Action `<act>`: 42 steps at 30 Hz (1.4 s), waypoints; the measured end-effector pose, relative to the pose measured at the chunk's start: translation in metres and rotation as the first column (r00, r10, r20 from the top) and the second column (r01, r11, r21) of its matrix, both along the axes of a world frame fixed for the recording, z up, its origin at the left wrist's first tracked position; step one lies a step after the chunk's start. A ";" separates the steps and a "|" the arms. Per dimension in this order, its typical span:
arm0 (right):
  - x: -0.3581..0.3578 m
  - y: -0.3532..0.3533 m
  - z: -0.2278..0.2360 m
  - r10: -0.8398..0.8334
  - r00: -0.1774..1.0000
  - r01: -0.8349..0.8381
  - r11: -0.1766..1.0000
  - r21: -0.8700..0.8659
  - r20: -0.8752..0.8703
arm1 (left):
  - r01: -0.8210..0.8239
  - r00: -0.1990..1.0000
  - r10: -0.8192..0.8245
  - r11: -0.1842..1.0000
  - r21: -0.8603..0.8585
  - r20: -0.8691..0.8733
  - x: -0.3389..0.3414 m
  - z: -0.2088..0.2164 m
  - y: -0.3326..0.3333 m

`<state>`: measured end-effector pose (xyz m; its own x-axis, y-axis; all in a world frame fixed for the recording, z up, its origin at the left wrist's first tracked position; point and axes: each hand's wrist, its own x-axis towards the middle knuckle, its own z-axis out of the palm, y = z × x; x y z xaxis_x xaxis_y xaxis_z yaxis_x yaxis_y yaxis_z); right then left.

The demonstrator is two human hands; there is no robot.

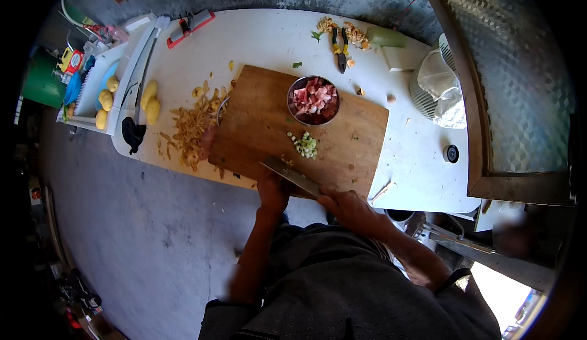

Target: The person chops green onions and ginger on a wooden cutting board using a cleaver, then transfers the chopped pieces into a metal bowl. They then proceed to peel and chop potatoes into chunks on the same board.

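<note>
My right hand point(351, 210) is closed round the handle of a broad kitchen knife point(295, 175). Its blade slants up and left across the near edge of a wooden cutting board point(257, 108). My left hand point(273, 192) is at that edge beside the blade's far end, its fingers mostly hidden. A few small yellowish bits point(288, 162) lie just beyond the blade. Farther in sits a small heap of chopped pale green and white pieces point(304, 146). Behind it a round metal bowl point(291, 113) holds cut raw meat point(315, 97).
Left of the board, potato peelings point(191, 126) spread over the white table point(244, 34), with potatoes point(150, 102) and a black cloth-like item point(132, 133) beyond. Pliers point(341, 51) lie at the back. On the right are a plastic basket point(423, 89), a round black lid point(451, 153) and a framed glass panel point(513, 83).
</note>
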<state>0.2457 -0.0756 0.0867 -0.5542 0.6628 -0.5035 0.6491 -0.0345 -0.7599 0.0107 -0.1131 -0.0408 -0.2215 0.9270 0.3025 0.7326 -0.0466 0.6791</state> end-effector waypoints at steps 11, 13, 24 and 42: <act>-0.013 -0.006 -0.028 -0.127 0.991 0.131 0.985 0.113 -0.041 | 0.029 0.999 -0.030 0.999 0.044 0.020 0.001 0.008 0.010; -0.010 -0.003 -0.019 -0.123 0.992 0.123 0.991 0.047 -0.008 | 0.030 0.999 -0.032 0.997 0.077 0.027 0.000 0.006 0.009; 0.002 0.003 -0.005 -0.072 0.997 0.073 0.995 -0.075 0.013 | 0.025 0.997 -0.029 0.997 0.071 0.066 -0.001 0.002 0.005; 0.002 0.000 -0.010 -0.081 0.995 0.082 0.997 0.010 -0.066 | 0.000 0.998 0.000 1.000 -0.003 0.066 -0.003 -0.005 0.000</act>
<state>0.2479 -0.0752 0.0771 -0.5293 0.7132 -0.4595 0.5937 -0.0755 -0.8011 0.0073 -0.1126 -0.0456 -0.2408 0.9279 0.2847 0.6860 -0.0448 0.7263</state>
